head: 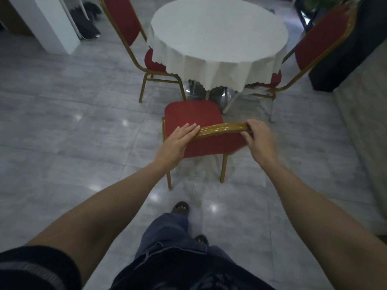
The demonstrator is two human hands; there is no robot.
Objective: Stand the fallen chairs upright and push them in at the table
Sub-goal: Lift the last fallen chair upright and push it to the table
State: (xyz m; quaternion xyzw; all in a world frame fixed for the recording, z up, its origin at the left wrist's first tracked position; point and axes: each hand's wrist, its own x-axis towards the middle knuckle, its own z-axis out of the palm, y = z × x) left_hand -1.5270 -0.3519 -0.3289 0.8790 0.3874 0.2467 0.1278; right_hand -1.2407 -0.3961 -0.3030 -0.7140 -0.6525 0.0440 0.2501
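Note:
A red padded chair with a gold metal frame (193, 116) stands upright on the floor in front of me, its seat facing the round table (217, 32) with a white cloth. The seat's front edge is just short of the cloth's hem. My left hand (178, 141) lies over the left end of the chair's top rail, fingers extended. My right hand (258, 137) is curled around the right end of that rail. Two more red chairs stand upright at the table, one on the left (125, 24) and one on the right (318, 42).
Grey glossy tiles cover the floor. The table's metal legs (228, 101) show under the cloth just beyond the seat. A white pillar (52, 24) and dark bags (85, 21) are at the far left. A dark cabinet (351, 55) stands at the right. My feet are behind the chair.

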